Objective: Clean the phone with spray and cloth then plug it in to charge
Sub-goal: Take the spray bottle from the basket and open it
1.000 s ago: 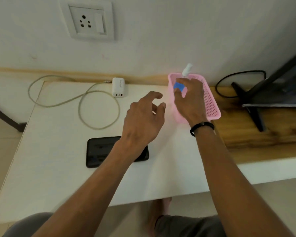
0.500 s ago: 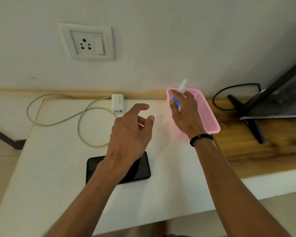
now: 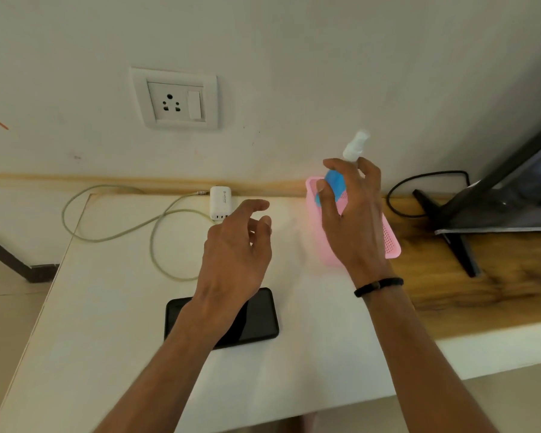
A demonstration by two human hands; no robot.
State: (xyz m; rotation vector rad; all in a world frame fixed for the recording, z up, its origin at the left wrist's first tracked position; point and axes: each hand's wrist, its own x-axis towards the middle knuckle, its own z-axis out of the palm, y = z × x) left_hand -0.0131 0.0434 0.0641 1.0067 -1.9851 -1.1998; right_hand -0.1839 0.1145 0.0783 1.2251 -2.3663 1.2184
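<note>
A black phone [image 3: 256, 320] lies flat, screen up, on the white table [image 3: 107, 323], partly hidden under my left wrist. My right hand [image 3: 353, 220] grips a blue spray bottle [image 3: 334, 182] with a white nozzle, lifted above the pink basket [image 3: 391, 242]. My left hand [image 3: 235, 251] hovers over the table between phone and charger with loosely bent fingers, holding nothing. A white charger block [image 3: 220, 201] with a pale cable [image 3: 113, 232] lies at the table's back edge. No cloth shows in this view.
A wall socket with switch [image 3: 175, 100] sits above the charger. At the right, a dark monitor stand [image 3: 463, 232] and a black cable [image 3: 425, 179] rest on a wooden counter [image 3: 481, 285]. The table's left edge drops to the floor.
My right hand has lifted the spray bottle up out of the pink basket. My left hand has drifted a little back toward the phone. The view has tilted upward.
</note>
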